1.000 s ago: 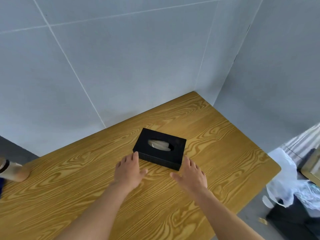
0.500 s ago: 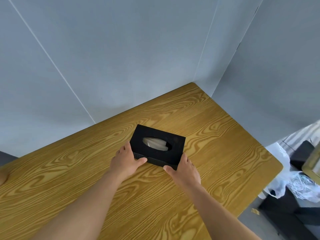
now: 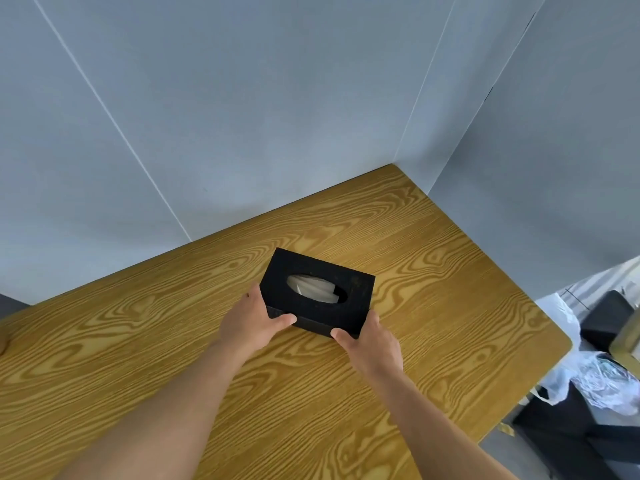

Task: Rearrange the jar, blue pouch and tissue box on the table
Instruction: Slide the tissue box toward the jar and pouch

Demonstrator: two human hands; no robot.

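Observation:
A black tissue box (image 3: 349, 289) with white tissue in its oval slot sits near the middle of the wooden table (image 3: 450, 271). My left hand (image 3: 251, 323) grips the box's near left corner, thumb along its front face. My right hand (image 3: 370, 344) holds its near right corner. A sliver of the jar (image 3: 2, 342) shows at the far left edge of the frame. The blue pouch is out of view.
Grey wall panels close off the table's back and right sides, meeting at the corner (image 3: 398, 164). Past the table's right edge, on the floor, lie a white plastic bag (image 3: 595, 382) and dark furniture (image 3: 606, 317).
Both hands went from resting flat on the table in front of the box to gripping its near corners. The view swung right, so the jar slid almost out of frame.

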